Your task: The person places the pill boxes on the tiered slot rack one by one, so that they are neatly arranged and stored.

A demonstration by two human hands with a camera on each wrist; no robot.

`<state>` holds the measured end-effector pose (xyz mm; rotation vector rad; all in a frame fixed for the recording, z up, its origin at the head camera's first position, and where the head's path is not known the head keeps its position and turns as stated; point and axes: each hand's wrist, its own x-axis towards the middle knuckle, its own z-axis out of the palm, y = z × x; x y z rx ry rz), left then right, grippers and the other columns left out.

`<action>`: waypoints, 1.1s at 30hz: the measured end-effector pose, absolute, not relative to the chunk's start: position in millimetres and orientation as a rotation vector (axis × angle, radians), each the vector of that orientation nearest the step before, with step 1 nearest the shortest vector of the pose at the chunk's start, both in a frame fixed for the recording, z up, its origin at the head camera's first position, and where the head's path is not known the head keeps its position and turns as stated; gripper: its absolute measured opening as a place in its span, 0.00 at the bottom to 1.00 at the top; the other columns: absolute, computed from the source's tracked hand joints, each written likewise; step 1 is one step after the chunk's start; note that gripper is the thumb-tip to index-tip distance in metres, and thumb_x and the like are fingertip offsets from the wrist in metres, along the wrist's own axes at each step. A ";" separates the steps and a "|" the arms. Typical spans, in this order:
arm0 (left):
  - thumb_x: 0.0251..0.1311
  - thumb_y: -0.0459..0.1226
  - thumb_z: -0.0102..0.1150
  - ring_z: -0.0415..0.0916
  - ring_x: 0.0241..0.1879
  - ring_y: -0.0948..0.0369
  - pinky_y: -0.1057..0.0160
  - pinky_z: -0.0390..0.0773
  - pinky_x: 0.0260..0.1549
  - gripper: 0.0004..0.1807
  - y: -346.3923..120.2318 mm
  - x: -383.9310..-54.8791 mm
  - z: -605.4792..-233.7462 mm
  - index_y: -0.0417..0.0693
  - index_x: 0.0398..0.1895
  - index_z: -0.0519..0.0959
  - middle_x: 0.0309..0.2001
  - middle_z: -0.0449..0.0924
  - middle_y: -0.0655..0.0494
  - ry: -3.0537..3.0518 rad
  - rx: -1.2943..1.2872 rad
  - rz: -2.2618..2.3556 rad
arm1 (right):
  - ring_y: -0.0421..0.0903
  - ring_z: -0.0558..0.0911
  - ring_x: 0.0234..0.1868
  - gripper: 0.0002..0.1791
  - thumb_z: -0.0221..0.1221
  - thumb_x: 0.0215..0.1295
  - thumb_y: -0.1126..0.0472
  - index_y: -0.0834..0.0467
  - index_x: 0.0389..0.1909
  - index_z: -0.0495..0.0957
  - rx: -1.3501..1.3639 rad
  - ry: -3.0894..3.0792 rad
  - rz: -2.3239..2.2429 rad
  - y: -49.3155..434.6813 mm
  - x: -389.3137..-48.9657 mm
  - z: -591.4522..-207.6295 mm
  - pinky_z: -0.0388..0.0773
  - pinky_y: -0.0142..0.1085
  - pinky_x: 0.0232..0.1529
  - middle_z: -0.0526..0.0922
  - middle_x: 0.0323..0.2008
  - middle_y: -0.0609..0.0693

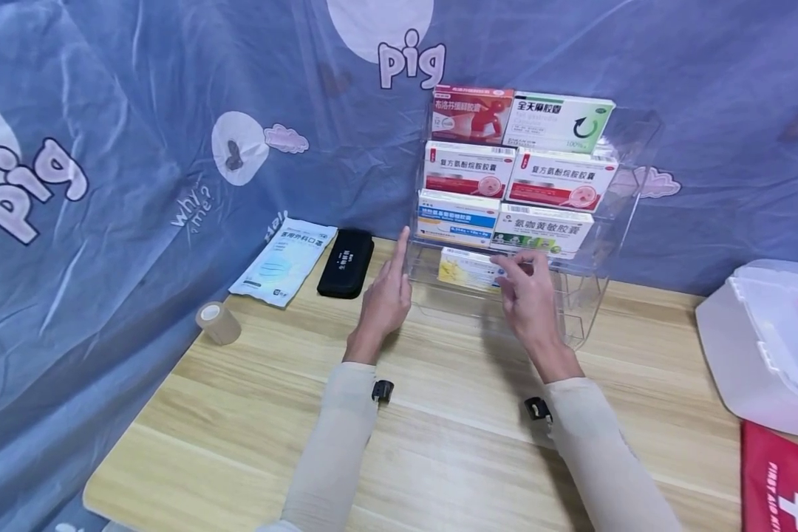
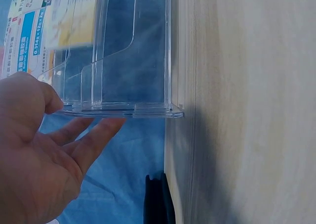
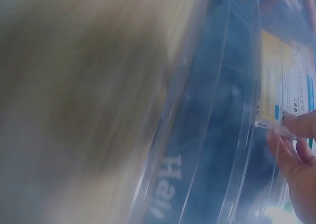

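A clear stepped display rack [image 1: 581, 295] stands on the table, its upper tiers filled with medicine boxes. My left hand [image 1: 386, 295] is at the rack's left side panel. In the left wrist view, the thumb [image 2: 53, 101] is on the inner side of that panel and the fingers [image 2: 101, 137] touch its outer face. At the lowest tier my right hand [image 1: 528, 295] pinches the right end of a small yellow-and-white medicine box [image 1: 464, 270]. The right wrist view shows the thumb [image 3: 301, 125] and fingers at one corner of this box [image 3: 281, 80].
A mask packet [image 1: 284, 260], a black case [image 1: 346, 264] and a tan bandage roll [image 1: 219, 323] lie left of the rack. On the right are a white lidded box [image 1: 758, 355] and a red first aid pouch [image 1: 781, 473]. Blue printed cloth [image 1: 173, 148] hangs behind the table.
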<state>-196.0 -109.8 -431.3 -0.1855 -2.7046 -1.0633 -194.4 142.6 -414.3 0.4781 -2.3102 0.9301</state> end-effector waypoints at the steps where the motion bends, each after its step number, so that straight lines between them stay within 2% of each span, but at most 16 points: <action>1: 0.82 0.34 0.46 0.80 0.40 0.47 0.46 0.83 0.36 0.50 -109.5 -196.2 -431.0 0.86 0.86 0.30 0.78 0.71 0.44 -2.703 -0.186 -1.064 | 0.63 0.80 0.53 0.22 0.63 0.65 0.81 0.61 0.56 0.88 0.486 -2.315 0.936 138.4 -194.8 -413.4 0.79 0.35 0.56 0.74 0.54 0.69; 4: 0.82 0.33 0.47 0.80 0.41 0.47 0.45 0.83 0.37 0.50 -108.5 -196.7 -429.8 0.86 0.86 0.30 0.79 0.71 0.44 -2.696 -0.185 -1.074 | 0.62 0.79 0.54 0.22 0.62 0.67 0.80 0.61 0.58 0.87 0.507 -2.329 0.954 127.4 -197.1 -412.4 0.83 0.47 0.56 0.73 0.54 0.68; 6: 0.82 0.33 0.47 0.81 0.44 0.46 0.44 0.84 0.39 0.50 -107.7 -197.0 -428.9 0.86 0.86 0.30 0.79 0.70 0.45 -2.698 -0.185 -1.077 | 0.62 0.79 0.56 0.22 0.62 0.68 0.79 0.61 0.59 0.87 0.503 -2.343 0.956 122.3 -197.4 -412.0 0.84 0.49 0.57 0.73 0.55 0.67; 8: 0.82 0.33 0.46 0.82 0.46 0.45 0.44 0.84 0.40 0.50 -107.0 -197.5 -428.1 0.86 0.86 0.30 0.81 0.68 0.45 -2.702 -0.186 -1.079 | 0.62 0.79 0.57 0.23 0.61 0.69 0.79 0.61 0.61 0.86 0.506 -2.347 0.946 119.0 -197.5 -412.3 0.83 0.50 0.60 0.73 0.56 0.67; 15: 0.81 0.33 0.46 0.81 0.42 0.45 0.44 0.83 0.38 0.49 -105.9 -198.1 -427.6 0.84 0.87 0.32 0.82 0.67 0.45 -2.696 -0.196 -1.068 | 0.62 0.78 0.63 0.31 0.63 0.65 0.78 0.61 0.69 0.80 0.493 -2.429 0.867 113.1 -196.0 -411.7 0.80 0.53 0.67 0.74 0.63 0.65; 18: 0.81 0.33 0.46 0.82 0.46 0.45 0.43 0.84 0.39 0.49 -105.6 -197.5 -427.6 0.83 0.87 0.32 0.81 0.67 0.45 -2.691 -0.201 -1.068 | 0.63 0.76 0.67 0.35 0.66 0.64 0.75 0.62 0.73 0.74 0.456 -2.484 0.858 112.0 -192.8 -411.5 0.75 0.56 0.73 0.73 0.67 0.64; 24: 0.81 0.33 0.45 0.83 0.45 0.44 0.44 0.84 0.38 0.49 -106.2 -196.8 -429.6 0.81 0.88 0.32 0.83 0.65 0.46 -2.674 -0.217 -1.061 | 0.64 0.71 0.76 0.40 0.68 0.65 0.72 0.62 0.78 0.67 0.442 -2.537 0.852 112.8 -187.1 -411.9 0.67 0.57 0.80 0.71 0.74 0.64; 33: 0.80 0.33 0.45 0.83 0.57 0.42 0.42 0.85 0.43 0.49 -108.6 -195.9 -433.0 0.82 0.88 0.33 0.84 0.62 0.48 -2.663 -0.225 -1.086 | 0.65 0.69 0.78 0.42 0.69 0.66 0.70 0.62 0.80 0.64 0.519 -2.589 0.859 114.0 -180.2 -409.3 0.63 0.58 0.82 0.70 0.78 0.64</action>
